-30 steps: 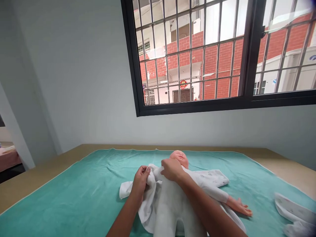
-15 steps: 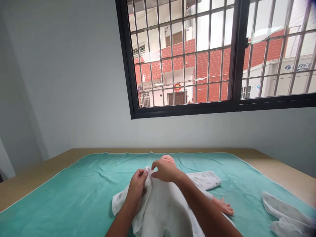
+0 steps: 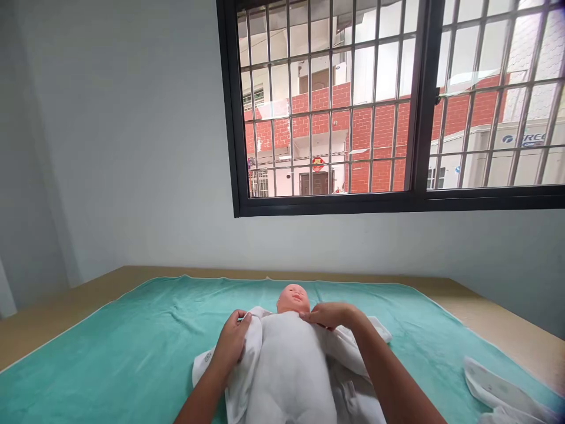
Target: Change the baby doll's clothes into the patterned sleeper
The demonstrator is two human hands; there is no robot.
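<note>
A baby doll [image 3: 289, 359] with a pink head and a soft white body lies on its back, head away from me. A white printed baby garment [image 3: 247, 359] is spread open around and under it. At the doll's shoulder on the left, my left hand [image 3: 232, 341] is closed on the garment's edge. My right hand [image 3: 331, 315] is closed at the doll's neck and other shoulder, thumb on the upper chest; its curled fingers are partly hidden. My right forearm covers part of the garment and the doll's arm on that side.
A green cloth [image 3: 132, 347] covers most of the wooden table [image 3: 481, 300]. More white printed baby clothing [image 3: 503, 383] lies at the lower right. Behind the table are a pale wall [image 3: 145, 147] and a barred, dark-framed window [image 3: 326, 206].
My right hand has moved from beside my left hand to the doll's neck on the right. My left hand has shifted slightly left and down with the garment. The doll's head now shows fully.
</note>
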